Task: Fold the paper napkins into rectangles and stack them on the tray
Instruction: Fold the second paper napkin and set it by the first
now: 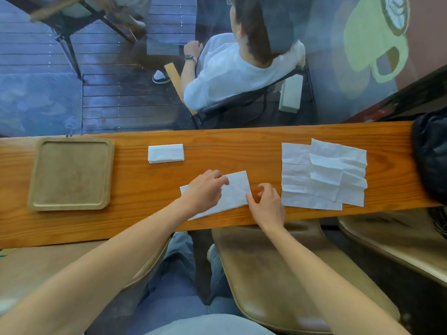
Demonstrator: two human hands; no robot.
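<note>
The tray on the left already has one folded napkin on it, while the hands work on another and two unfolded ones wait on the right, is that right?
Not quite. In the head view the tray holds no napkin; the folded napkin lies on the table beside it. The rest stands: the left hand and right hand work on another napkin, with unfolded napkins on the right.

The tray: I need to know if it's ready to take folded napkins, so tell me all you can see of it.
The tray is square with rounded corners and a low raised rim, a dull tan-gold colour with a matte, slightly worn face. It lies flat at the left end of the wooden counter. Nothing lies in it. The folded napkin sits apart to its right, and neither hand touches it.
</note>
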